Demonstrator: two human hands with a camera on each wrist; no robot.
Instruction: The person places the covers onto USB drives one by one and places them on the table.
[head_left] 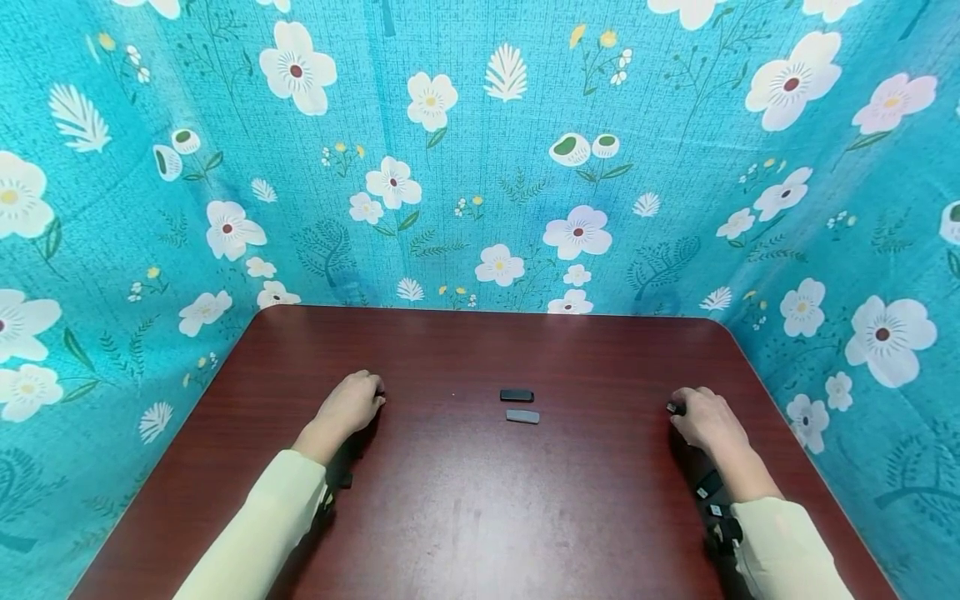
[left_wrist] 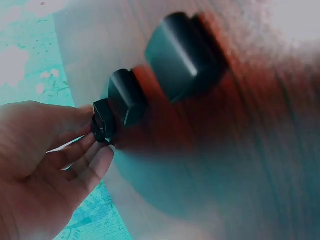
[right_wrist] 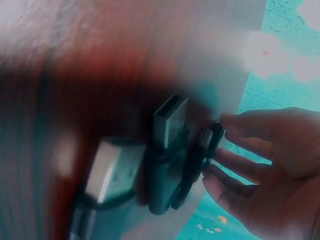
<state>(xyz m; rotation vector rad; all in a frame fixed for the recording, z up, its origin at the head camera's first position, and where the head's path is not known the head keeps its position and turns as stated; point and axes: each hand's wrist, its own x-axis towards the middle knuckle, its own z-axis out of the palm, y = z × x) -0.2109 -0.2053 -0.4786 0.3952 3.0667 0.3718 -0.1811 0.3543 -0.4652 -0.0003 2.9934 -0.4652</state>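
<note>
My left hand [head_left: 351, 404] is on the left side of the table. In the left wrist view, its thumb and fingertips pinch a small black cap [left_wrist: 103, 120] with a hollow end. Two more black caps, a middle one [left_wrist: 127, 97] and a nearer one [left_wrist: 184, 57], line up before it. On the right side, my right hand [head_left: 708, 417] pinches a dark USB flash drive [right_wrist: 201, 160] between thumb and fingers. Two other USB flash drives, one with a bare metal plug [right_wrist: 170, 122] and a blurred nearer one [right_wrist: 112, 175], lie beside it in the right wrist view.
Mid-table lie a small black stick-shaped piece [head_left: 517, 396] and a grey one [head_left: 522, 417], apart from both hands. The dark red table [head_left: 480, 492] has rounded far corners. A blue flowered cloth [head_left: 465, 167] hangs behind and at both sides.
</note>
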